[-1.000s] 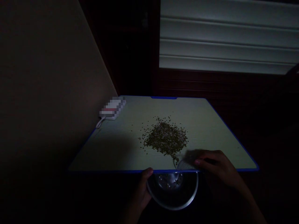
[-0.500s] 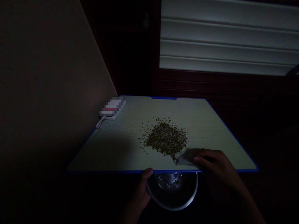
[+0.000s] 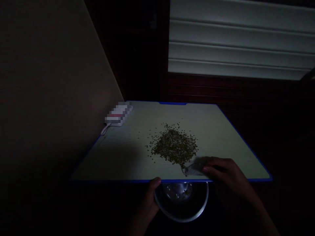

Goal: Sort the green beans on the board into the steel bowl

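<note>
The pile of seeds [image 3: 174, 146] lies mid-counter [image 3: 221, 131], with strays scattered around it. The right hand [image 3: 225, 172] pinches a clear, thin piece [image 3: 194, 168] beside the pile. The left hand [image 3: 151, 200] grips a metal bowl [image 3: 193, 217], whose far side the counter's near edge hides. A blurred white object [image 3: 119, 114] with a strap sits far left, near the wall [image 3: 73, 65]; slatted panel [image 3: 233, 42] behind.

From my head, above and behind my grip, the single camera faced forward and down, close enough to take in my left hand [image 3: 150, 198], my right hand [image 3: 227, 172] and the tabletop [image 3: 221, 134] stretching beyond.
</note>
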Motion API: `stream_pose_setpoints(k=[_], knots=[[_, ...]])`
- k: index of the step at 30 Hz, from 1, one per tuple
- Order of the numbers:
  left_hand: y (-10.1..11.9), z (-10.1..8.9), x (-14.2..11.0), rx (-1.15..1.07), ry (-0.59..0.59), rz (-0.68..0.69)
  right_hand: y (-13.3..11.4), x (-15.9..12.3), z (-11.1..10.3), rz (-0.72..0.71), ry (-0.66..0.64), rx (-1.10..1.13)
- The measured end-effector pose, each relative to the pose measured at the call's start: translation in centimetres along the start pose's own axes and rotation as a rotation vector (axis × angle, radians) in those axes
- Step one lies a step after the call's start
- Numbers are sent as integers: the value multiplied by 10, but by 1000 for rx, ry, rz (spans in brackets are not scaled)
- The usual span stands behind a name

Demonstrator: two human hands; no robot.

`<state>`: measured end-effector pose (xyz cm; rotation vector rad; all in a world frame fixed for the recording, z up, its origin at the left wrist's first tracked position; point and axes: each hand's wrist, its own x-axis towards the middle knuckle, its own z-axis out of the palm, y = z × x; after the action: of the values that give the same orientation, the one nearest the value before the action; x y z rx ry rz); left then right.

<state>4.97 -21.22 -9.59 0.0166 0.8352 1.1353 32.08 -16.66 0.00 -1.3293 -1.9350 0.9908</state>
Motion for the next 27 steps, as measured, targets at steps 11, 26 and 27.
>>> stream_pose_setpoints(k=[11,26,27], knots=[[2,6,-3,-39,-9,4,-3,1,0,-24,-21,0],[1,4,-1,17,-11,12,-5,-1,0,-15,-37,70],[0,4,0,8,-11,10,-5,-1,0,-16,-40,74]])
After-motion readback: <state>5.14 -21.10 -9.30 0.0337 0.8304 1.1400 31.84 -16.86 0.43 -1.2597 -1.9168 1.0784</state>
